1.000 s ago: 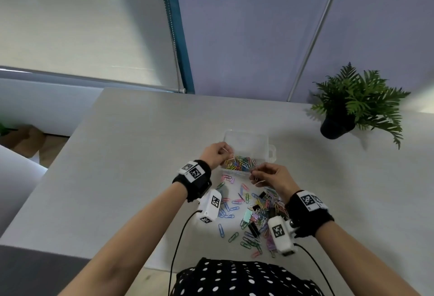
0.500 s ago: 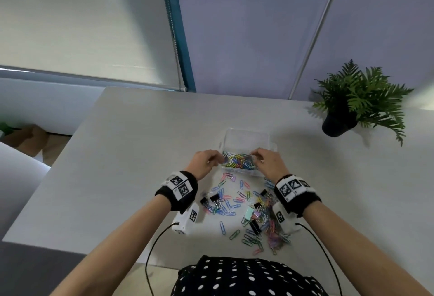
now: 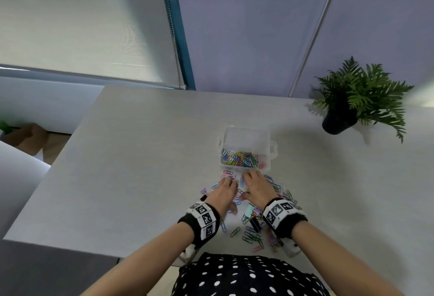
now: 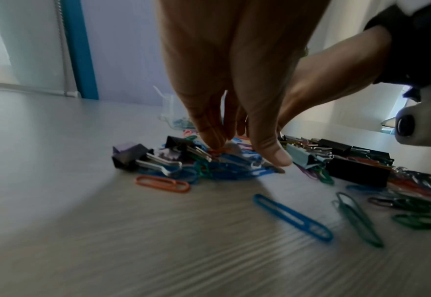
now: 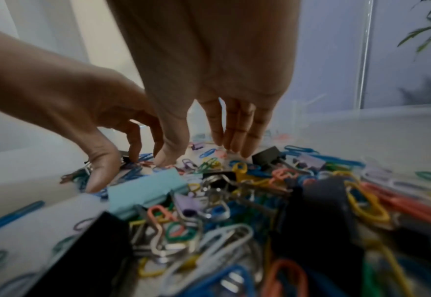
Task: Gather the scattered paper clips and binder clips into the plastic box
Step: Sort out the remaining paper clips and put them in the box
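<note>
While lying on the grey table (image 3: 141,154), plastic box (image 3: 246,138) running its long axis away from the person, holding coloured paper clips (image 3: 242,159). Left hand (image 3: 223,193) and right hand (image 3: 257,188) resting palm-down on scattered clips just before it.

Left wrist: fingertips (image 4: 214,140) and thumb reaching down, touching clips; pinch not determinable. Blue paper clip (image 4: 293,218) lying diagonally.

Right wrist: fingers (image 5: 234,128) extending straight, tips touching table beyond binder clips (image 5: 145,191).

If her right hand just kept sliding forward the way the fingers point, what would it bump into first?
Probably the near wall of the plastic box. The right hand points away from her, fingertips just short of it; a few loose paper clips may lie between, though depth is unclear.
</note>
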